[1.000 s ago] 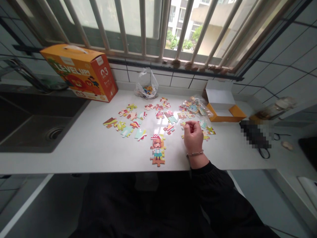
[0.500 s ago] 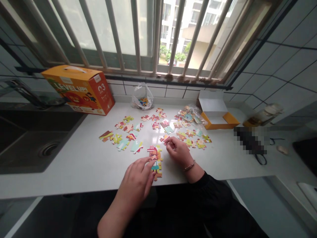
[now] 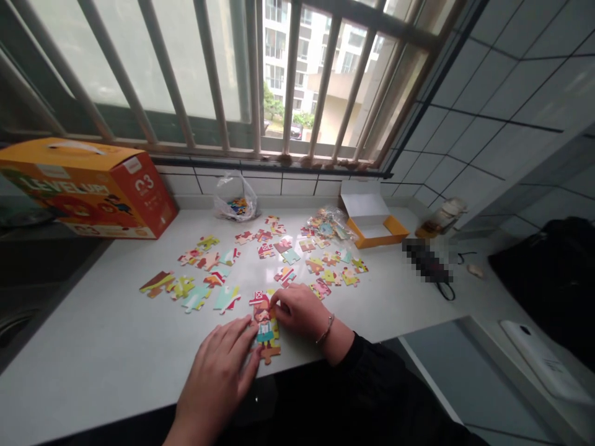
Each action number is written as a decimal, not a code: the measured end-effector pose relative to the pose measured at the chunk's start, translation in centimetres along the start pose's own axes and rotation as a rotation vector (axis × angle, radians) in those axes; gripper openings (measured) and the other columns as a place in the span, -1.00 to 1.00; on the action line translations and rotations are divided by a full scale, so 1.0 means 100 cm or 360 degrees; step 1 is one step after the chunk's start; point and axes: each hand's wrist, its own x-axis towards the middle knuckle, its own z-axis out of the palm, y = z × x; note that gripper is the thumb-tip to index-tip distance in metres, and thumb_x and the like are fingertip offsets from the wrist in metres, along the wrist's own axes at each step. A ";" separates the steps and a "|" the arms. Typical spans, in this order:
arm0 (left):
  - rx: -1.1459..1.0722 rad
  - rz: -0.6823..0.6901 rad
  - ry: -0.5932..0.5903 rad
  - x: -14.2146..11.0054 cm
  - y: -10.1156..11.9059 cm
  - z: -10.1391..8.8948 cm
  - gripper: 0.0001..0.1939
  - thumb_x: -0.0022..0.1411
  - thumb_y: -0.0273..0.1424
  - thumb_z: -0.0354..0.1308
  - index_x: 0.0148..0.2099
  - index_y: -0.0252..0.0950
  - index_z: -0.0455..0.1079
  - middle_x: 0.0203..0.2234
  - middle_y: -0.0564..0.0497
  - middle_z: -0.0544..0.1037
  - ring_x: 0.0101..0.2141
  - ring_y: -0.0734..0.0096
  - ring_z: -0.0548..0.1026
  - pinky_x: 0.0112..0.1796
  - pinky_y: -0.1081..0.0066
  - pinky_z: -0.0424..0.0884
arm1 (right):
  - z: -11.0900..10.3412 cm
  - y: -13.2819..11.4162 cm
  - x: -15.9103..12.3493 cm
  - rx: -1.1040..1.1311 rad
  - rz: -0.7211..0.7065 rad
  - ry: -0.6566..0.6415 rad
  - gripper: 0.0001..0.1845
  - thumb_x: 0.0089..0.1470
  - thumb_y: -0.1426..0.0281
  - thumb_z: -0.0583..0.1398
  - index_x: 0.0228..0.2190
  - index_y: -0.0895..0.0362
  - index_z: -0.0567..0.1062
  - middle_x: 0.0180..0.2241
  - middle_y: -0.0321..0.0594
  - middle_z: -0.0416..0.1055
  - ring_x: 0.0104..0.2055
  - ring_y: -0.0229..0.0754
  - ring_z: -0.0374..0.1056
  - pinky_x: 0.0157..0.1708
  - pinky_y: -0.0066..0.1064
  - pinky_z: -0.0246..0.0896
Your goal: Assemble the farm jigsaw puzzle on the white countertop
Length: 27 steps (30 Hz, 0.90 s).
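Under both hands (image 3: 260,347), the joined figure puzzle (image 3: 264,328) shows only partly

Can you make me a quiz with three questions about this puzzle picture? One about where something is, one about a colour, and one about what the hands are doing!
1. Where is the big puzzle box?
A. on the counter at the far left, under the window
B. on the floor
C. inside the small tray

2. What colour is the small open tray on the outside?
A. blue
B. orange
C. green

3. What are the two hands doing?
A. both are up in the air
B. both rest on the joined puzzle figure
C. one holds the plastic bag

Answers:
1. A: the box stands on the white counter by the window bars.
2. B: its walls are orange, its inside white.
3. B: the left hand and right hand both touch the figure.
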 end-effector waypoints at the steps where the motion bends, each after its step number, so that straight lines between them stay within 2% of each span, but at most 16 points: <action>1: 0.0012 0.0008 0.0006 0.000 0.000 0.000 -0.61 0.55 -0.32 0.13 0.34 -0.17 0.42 0.26 -0.14 0.58 0.20 0.00 0.54 0.18 -0.03 0.44 | -0.001 0.000 0.000 -0.0009 0.0011 -0.0009 -0.95 0.29 0.36 0.37 -0.27 0.04 0.65 -0.43 -0.31 0.50 -0.33 -0.17 0.36 -0.22 -0.34 0.15; 14: 0.0075 0.0054 0.0113 0.001 0.001 0.002 -0.67 0.57 -0.32 0.11 0.28 -0.21 0.45 0.21 -0.12 0.62 0.15 0.01 0.58 0.17 -0.01 0.45 | -0.006 -0.001 0.002 0.0010 0.0129 -0.0124 -0.94 0.31 0.34 0.36 -0.20 0.03 0.67 -0.36 -0.29 0.57 -0.25 -0.15 0.40 -0.15 -0.31 0.13; 20: 0.0015 0.0022 0.0119 0.001 0.003 -0.001 -0.91 0.56 -0.32 0.13 -0.03 -0.18 0.44 0.17 -0.14 0.62 0.13 0.02 0.58 0.17 -0.02 0.44 | -0.009 -0.003 0.001 0.0035 0.0152 -0.0151 -0.95 0.29 0.36 0.37 -0.19 0.02 0.67 -0.37 -0.30 0.57 -0.25 -0.14 0.40 -0.16 -0.30 0.11; 27: 0.0024 0.0036 0.0109 0.003 0.005 -0.002 -0.93 0.56 -0.35 0.12 -0.02 -0.18 0.41 0.15 -0.16 0.63 0.14 0.01 0.57 0.15 -0.04 0.44 | -0.008 -0.001 0.000 0.0072 0.0127 -0.0127 -0.95 0.31 0.33 0.37 -0.21 0.03 0.66 -0.38 -0.32 0.57 -0.26 -0.15 0.41 -0.16 -0.30 0.11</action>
